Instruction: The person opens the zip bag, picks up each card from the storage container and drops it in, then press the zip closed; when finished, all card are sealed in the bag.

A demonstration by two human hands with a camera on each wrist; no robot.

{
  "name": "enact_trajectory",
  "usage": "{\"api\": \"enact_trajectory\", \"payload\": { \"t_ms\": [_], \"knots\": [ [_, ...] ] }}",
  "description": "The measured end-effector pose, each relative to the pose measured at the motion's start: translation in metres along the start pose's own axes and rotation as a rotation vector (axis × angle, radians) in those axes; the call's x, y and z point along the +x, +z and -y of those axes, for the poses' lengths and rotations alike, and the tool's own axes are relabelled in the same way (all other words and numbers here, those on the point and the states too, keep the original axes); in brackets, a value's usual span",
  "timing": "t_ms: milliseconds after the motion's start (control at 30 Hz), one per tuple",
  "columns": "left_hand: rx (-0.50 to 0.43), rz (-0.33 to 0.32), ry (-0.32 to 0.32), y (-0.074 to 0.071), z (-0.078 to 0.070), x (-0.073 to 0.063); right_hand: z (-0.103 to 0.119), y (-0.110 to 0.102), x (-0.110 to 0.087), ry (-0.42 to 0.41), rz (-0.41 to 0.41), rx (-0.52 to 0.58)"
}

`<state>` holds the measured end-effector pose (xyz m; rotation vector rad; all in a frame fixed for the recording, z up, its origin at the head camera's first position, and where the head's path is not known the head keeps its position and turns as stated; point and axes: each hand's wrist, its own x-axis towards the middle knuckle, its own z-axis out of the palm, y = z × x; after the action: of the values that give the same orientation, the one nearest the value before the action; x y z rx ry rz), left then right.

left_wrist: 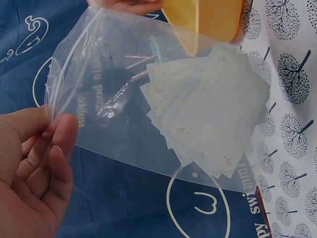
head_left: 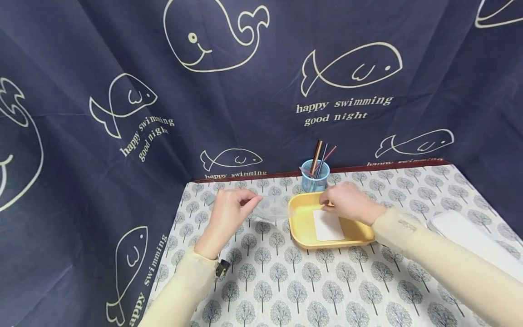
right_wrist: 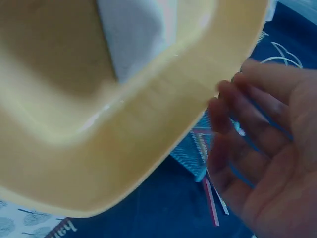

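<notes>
My left hand (head_left: 234, 210) pinches the zip edge of a clear zip-lock bag (head_left: 270, 210) between thumb and fingers, holding it up over the table just left of the yellow tray (head_left: 300, 240). Inside the bag, several fanned-out pale cards (left_wrist: 213, 114) with ornate borders show in the left wrist view. My right hand (head_left: 347, 200) hovers over the far side of the tray, its fingers loosely bent with nothing between them; in the right wrist view they come close to the rim. A white rectangular card or stack (head_left: 328, 225) lies in the tray.
Behind the tray stands a blue mesh pen cup (head_left: 315, 181) with several pencils. A white flat object (head_left: 474, 240) lies at the right, beside my right forearm. The table has a tree-print cloth (head_left: 278, 277), and a dark blue fish-print curtain (head_left: 245, 113) hangs behind it.
</notes>
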<state>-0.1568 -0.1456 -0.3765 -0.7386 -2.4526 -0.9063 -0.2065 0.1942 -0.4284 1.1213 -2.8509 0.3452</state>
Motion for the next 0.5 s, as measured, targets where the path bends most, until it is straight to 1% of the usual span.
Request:
{"api": "enact_trajectory", "payload": {
  "t_ms": [167,300,400,500],
  "knots": [
    [-0.005,-0.002,0.003,0.000,0.000,-0.001,-0.009,0.012,-0.003,0.091,0.170,0.049],
    [-0.013,0.001,0.000,-0.001,0.000,-0.001,-0.012,0.021,-0.003,0.155,0.294,0.048],
    [-0.018,0.006,-0.011,-0.001,0.000,-0.001,-0.011,0.029,-0.005,0.192,0.355,0.056],
    [-0.024,0.014,-0.020,-0.002,0.000,-0.002,-0.008,0.036,-0.008,0.205,0.378,0.077]
  ]
}}
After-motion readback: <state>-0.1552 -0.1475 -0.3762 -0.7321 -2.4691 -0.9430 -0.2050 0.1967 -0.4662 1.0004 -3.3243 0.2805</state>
